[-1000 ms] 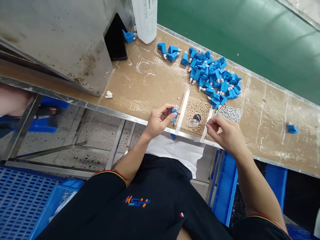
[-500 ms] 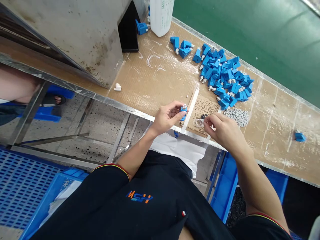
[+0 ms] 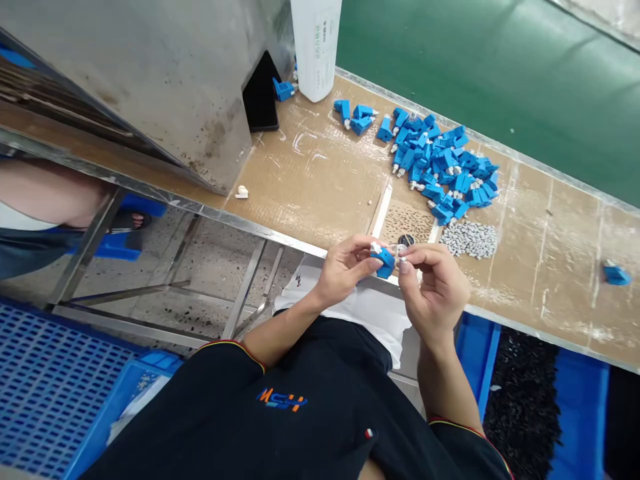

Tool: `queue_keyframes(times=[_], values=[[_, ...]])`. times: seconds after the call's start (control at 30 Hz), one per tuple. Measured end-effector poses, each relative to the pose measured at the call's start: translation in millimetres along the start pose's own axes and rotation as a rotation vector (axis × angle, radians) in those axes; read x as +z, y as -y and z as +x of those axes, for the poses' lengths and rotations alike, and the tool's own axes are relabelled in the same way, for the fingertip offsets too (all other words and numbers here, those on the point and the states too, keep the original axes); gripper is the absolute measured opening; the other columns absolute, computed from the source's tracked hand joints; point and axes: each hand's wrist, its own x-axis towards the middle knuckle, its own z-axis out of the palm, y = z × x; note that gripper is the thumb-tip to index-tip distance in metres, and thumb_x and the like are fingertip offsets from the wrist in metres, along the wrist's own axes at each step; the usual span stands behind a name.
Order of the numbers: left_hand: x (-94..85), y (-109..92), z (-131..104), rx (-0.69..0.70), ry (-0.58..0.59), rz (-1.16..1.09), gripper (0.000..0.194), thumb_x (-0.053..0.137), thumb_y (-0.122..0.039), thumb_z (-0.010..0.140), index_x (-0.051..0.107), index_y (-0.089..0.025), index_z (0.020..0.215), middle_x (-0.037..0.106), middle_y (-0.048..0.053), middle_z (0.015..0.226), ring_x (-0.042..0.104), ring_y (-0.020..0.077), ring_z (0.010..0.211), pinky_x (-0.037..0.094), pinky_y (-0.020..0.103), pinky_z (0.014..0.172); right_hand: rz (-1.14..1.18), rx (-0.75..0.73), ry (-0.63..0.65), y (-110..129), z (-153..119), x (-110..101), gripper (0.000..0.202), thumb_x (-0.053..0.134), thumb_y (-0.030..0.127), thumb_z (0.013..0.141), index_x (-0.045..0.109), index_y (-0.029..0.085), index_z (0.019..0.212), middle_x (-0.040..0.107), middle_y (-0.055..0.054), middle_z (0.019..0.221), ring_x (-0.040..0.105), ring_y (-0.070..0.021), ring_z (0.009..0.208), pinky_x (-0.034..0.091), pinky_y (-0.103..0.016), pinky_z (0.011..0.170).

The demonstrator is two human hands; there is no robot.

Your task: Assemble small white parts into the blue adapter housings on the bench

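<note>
Near the bench's front edge, my left hand [image 3: 345, 272] grips a blue part [image 3: 384, 263] with a white tip between thumb and fingers. Close beside it on the right, my right hand [image 3: 434, 283] pinches a tiny pale piece [image 3: 403, 259] too small to make out. Just behind the fingertips lie a clear round item [image 3: 399, 249] and a small dark round one [image 3: 406, 240]. Beyond them is a brown panel covered in small dark bits [image 3: 407, 220]. Small grey pieces [image 3: 469, 240] form a pile to the right of it.
A large heap of blue parts [image 3: 440, 163] lies behind the hands. A white bottle [image 3: 316, 50], black tablet-like object [image 3: 261, 97] and metal box [image 3: 190, 87] stand farther left. White earbud-like pieces [image 3: 241, 193] lie near the front edge. A person's leg [image 3: 55, 193] shows at far left.
My right hand has moved left, from beside the clear round item to the blue part, its fingertips now pinching a tiny piece. The head view has shifted slightly.
</note>
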Motion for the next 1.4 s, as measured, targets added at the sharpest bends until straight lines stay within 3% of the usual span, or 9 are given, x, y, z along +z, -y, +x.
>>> queue_keyframes(times=[0.17, 0.47, 0.93, 1.13, 1.2, 1.27, 1.4], values=[[11.8, -6.4, -4.8, 0.036, -0.044, 0.029, 0.033, 0.083, -0.051, 0.086, 0.072, -0.023, 0.1, 0.075, 0.001, 0.091, 0.071, 0.0127, 0.081, 0.059, 0.025, 0.075, -0.003, -0.003, -0.024, 4.8, -1.2, 4.3, 0.009, 0.063, 0.023, 0.099, 0.062, 0.025, 0.09, 0.069, -0.005, 0.089, 0.068, -0.0203, 0.082, 0.057, -0.035, 0.067], [19.6, -7.6, -5.0, 0.065, -0.031, 0.062, 0.032, 0.083, -0.051, 0.085, 0.074, -0.023, 0.097, 0.074, 0.002, 0.091, 0.071, 0.0138, 0.083, 0.06, 0.027, 0.078, -0.056, -0.046, -0.038, 6.0, -3.3, -2.4, 0.009, 0.063, 0.021, 0.097, 0.061, 0.026, 0.09, 0.071, -0.005, 0.087, 0.069, -0.0209, 0.081, 0.058, -0.036, 0.068], [15.1, -7.9, -17.1, 0.167, 0.011, 0.198, 0.026, 0.081, -0.045, 0.088, 0.082, -0.021, 0.1, 0.08, 0.006, 0.095, 0.076, 0.0176, 0.085, 0.063, 0.029, 0.075, -0.189, -0.047, 0.199, 25.1, -7.1, -30.5, 0.013, 0.059, 0.02, 0.102, 0.064, 0.026, 0.091, 0.073, -0.004, 0.093, 0.072, -0.02, 0.085, 0.059, -0.033, 0.072], [10.2, -9.9, -26.4, 0.194, 0.026, 0.253, 0.025, 0.081, -0.045, 0.088, 0.081, -0.023, 0.099, 0.08, 0.005, 0.092, 0.076, 0.0168, 0.084, 0.062, 0.027, 0.074, -0.031, -0.013, 0.136, 17.1, -24.2, -22.6, 0.009, 0.064, 0.024, 0.1, 0.067, 0.025, 0.091, 0.073, -0.004, 0.091, 0.071, -0.0204, 0.085, 0.06, -0.033, 0.071], [10.1, -10.2, -29.5, 0.189, 0.01, 0.219, 0.025, 0.081, -0.046, 0.088, 0.081, -0.024, 0.098, 0.079, 0.005, 0.098, 0.076, 0.0176, 0.09, 0.062, 0.028, 0.078, 0.074, 0.007, 0.111, 11.4, -31.8, -17.1, 0.003, 0.069, 0.028, 0.097, 0.068, 0.025, 0.098, 0.073, -0.005, 0.096, 0.07, -0.0204, 0.085, 0.061, -0.034, 0.07], [10.8, -11.2, -33.4, 0.192, -0.014, 0.187, 0.026, 0.083, -0.048, 0.086, 0.08, -0.024, 0.096, 0.079, 0.005, 0.102, 0.076, 0.0175, 0.093, 0.062, 0.028, 0.08, 0.124, -0.001, 0.082, 7.5, -38.8, -10.8, 0.013, 0.071, 0.03, 0.096, 0.068, 0.025, 0.107, 0.071, -0.005, 0.101, 0.068, -0.0194, 0.083, 0.06, -0.033, 0.069], [15.4, -16.6, -44.5, 0.086, -0.054, 0.188, 0.039, 0.082, -0.054, 0.084, 0.081, -0.022, 0.106, 0.081, 0.007, 0.098, 0.077, 0.0191, 0.091, 0.063, 0.03, 0.082, 0.02, -0.114, -0.031, 7.0, -47.0, 1.9, 0.013, 0.069, 0.023, 0.096, 0.068, 0.026, 0.109, 0.07, -0.005, 0.098, 0.066, -0.0194, 0.081, 0.058, -0.033, 0.068]])
